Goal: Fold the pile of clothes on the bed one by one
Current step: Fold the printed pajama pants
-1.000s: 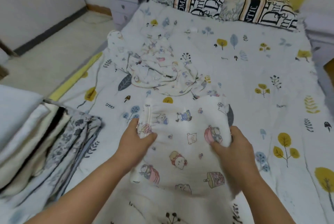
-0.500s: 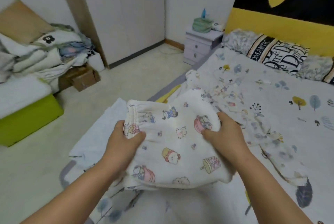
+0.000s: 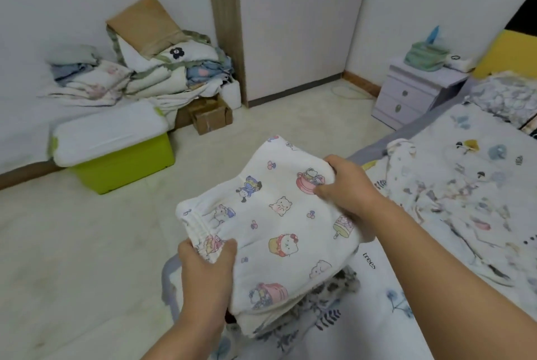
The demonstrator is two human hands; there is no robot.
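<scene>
Both the left hand (image 3: 207, 268) and right hand (image 3: 347, 185) grip the folded cartoon-print garment (image 3: 279, 232), unfolded clothes (image 3: 453, 202) right, green bin (image 3: 116, 156) far left.

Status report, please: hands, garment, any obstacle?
Left hand and right hand both grip folded cartoon-print garment. Garment held over folded stack at bed edge. Nothing in the way.

Two hands, left (image 3: 207, 268) and right (image 3: 347, 189), hold one folded garment (image 3: 279, 232). One bed (image 3: 479, 156), one unfolded garment (image 3: 453, 202) on it, one nightstand (image 3: 412, 95) with two drawers, one green storage box (image 3: 116, 156), one cardboard box (image 3: 210, 115), one wardrobe (image 3: 290, 25).
</scene>
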